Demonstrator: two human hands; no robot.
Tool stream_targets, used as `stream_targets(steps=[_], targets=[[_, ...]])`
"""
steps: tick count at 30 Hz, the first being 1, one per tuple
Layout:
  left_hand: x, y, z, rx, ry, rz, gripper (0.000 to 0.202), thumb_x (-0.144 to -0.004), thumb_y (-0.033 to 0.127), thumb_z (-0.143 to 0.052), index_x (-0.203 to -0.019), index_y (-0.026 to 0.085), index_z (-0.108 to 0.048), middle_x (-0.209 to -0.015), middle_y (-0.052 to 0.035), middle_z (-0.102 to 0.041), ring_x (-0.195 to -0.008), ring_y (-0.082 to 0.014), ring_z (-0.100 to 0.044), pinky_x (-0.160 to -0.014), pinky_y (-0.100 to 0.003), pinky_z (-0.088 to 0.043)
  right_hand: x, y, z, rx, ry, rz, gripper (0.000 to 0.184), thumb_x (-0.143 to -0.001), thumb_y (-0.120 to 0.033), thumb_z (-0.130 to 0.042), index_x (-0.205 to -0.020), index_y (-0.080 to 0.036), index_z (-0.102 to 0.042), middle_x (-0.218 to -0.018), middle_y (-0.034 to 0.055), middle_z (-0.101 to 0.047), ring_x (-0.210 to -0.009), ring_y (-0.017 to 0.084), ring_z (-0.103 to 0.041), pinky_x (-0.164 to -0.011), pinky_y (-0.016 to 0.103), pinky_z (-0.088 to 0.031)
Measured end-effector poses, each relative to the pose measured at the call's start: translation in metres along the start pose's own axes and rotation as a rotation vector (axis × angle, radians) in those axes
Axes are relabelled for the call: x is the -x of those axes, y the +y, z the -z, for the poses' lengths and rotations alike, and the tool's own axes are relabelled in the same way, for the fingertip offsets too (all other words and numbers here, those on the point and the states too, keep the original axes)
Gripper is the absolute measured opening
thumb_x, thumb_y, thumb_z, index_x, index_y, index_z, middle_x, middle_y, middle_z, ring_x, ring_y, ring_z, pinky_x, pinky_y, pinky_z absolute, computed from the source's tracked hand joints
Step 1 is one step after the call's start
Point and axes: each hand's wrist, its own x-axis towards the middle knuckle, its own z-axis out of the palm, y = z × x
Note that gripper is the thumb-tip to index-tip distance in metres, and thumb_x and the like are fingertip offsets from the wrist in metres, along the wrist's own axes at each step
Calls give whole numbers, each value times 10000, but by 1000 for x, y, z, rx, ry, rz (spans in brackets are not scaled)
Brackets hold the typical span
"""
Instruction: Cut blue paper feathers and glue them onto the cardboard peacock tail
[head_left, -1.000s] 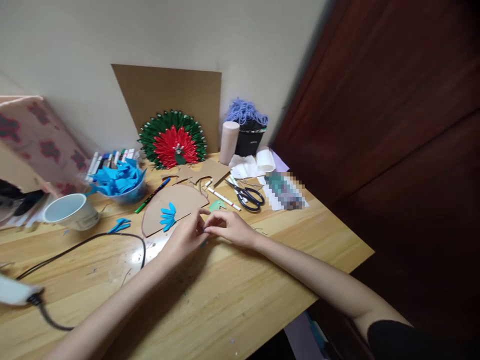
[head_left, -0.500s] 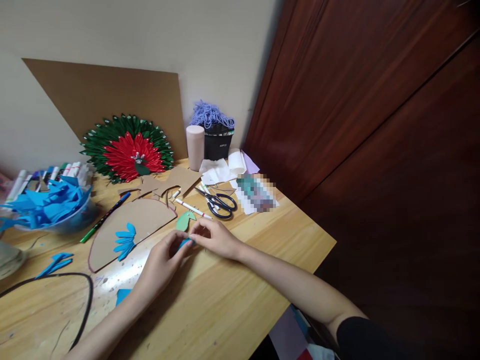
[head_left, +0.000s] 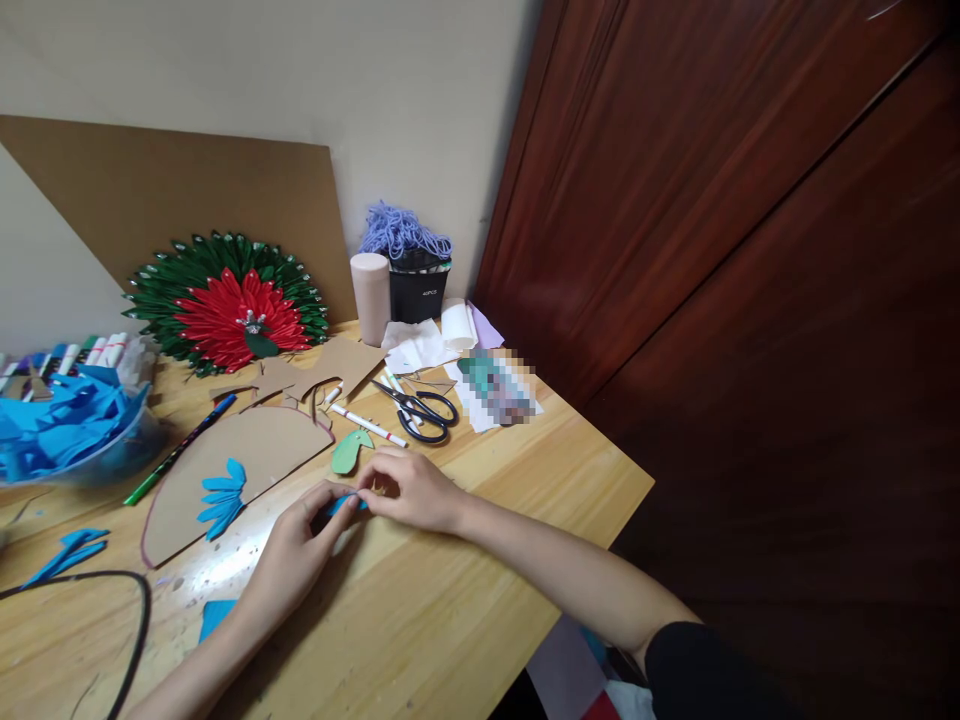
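Note:
My left hand (head_left: 311, 525) pinches a small piece of blue paper (head_left: 345, 503) over the table. Thumb and fingertips of my right hand (head_left: 409, 490) close on the same piece from the other side, and fingers cover much of it. Just beyond the hands lies a green bird-shaped cutout (head_left: 351, 452). To the left, several folded blue petals (head_left: 223, 500) fan out on a half-round cardboard piece (head_left: 262, 445). A flat blue piece (head_left: 217, 617) sits partly behind my left forearm.
Black-handled scissors (head_left: 424, 415) and a white marker (head_left: 367, 424) lie beyond the hands. A bowl of blue pieces (head_left: 90, 455) stands at left, near a black cable (head_left: 142, 630). At the back are a red-and-green peacock craft (head_left: 240, 315) and a pink bottle (head_left: 371, 300).
The view has swung slightly right, so everything sits further left in the picture. Both hands keep their pinch on the blue piece, with the fingers shifted a little.

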Motion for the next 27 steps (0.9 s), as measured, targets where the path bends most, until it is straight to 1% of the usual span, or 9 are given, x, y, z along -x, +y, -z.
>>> stream_targets(steps=[3,6,11,14,20,23,27], targets=[[1,0,0,12,-11,-4,332,-838,462,-485,-893,176,-645,-900,-63,-680,-824,-205,-617,-762,-283,-465,0,1,-1,45,2,32,12,-790,-146,-580,-787,-157,-582,-768,8,-567,-693,106,-530,-657,217,-465],[0,1,-1,32,-32,-6,345,-849,461,-468,-901,166,-641,-899,-71,-679,-815,-201,-613,-752,-283,-465,0,2,-2,40,10,41,9,-794,-152,-578,-797,-155,-586,-785,13,-572,-685,103,-535,-653,213,-470],[0,2,-2,22,-24,-20,332,-845,451,-468,-853,169,-644,-824,-56,-677,-751,-188,-602,-716,-277,-465,0,4,-5,41,39,75,38,-806,-158,-581,-821,-146,-614,-806,27,-594,-689,106,-541,-660,220,-475],[1,3,-2,21,-15,-30,324,-841,443,-471,-856,171,-648,-820,-54,-676,-741,-187,-600,-709,-276,-465,0,5,-4,56,32,111,40,-807,-163,-592,-826,-141,-621,-814,33,-607,-706,111,-542,-660,220,-474],[1,0,-2,8,-21,-41,315,-856,422,-456,-882,177,-652,-847,-57,-672,-780,-188,-594,-730,-281,-455,0,6,-1,77,-20,115,23,-808,-177,-603,-821,-157,-605,-796,18,-592,-725,115,-543,-617,204,-470],[2,-2,-2,11,-12,-44,320,-856,418,-448,-890,176,-655,-828,-54,-667,-760,-184,-586,-711,-281,-456,0,7,-1,96,-30,139,25,-816,-179,-597,-817,-155,-598,-786,17,-594,-735,118,-549,-644,217,-475],[2,-4,-3,27,-25,-25,332,-867,415,-424,-909,170,-644,-792,-51,-655,-724,-178,-570,-674,-277,-451,-1,9,-1,144,-33,192,54,-841,-206,-575,-821,-157,-586,-805,29,-614,-784,133,-565,-726,258,-481]])
